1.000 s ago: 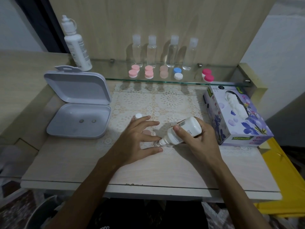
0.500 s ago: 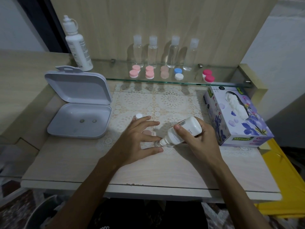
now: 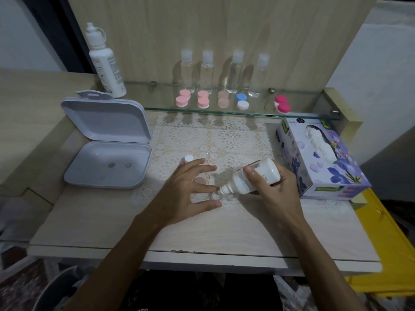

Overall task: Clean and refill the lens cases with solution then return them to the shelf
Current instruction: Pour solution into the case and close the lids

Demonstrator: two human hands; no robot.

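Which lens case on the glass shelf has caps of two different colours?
The fourth from the left, the blue and white case. The three left of it are pink; the far-right one is magenta.

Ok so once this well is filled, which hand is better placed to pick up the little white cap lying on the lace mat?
Probably the left hand. Its fingers already lie beside the white cap, while the right hand grips the tilted solution bottle and sits farther away.

In my right hand (image 3: 277,189) I grip a smooth, matt white plastic bottle (image 3: 253,177). Beneath that grip lies a lacy, openwork mat (image 3: 226,140) over pale wood-grain tabletop (image 3: 202,232). Left of it sits a glossy plastic box (image 3: 107,162); beyond, a clear glass shelf (image 3: 310,108).
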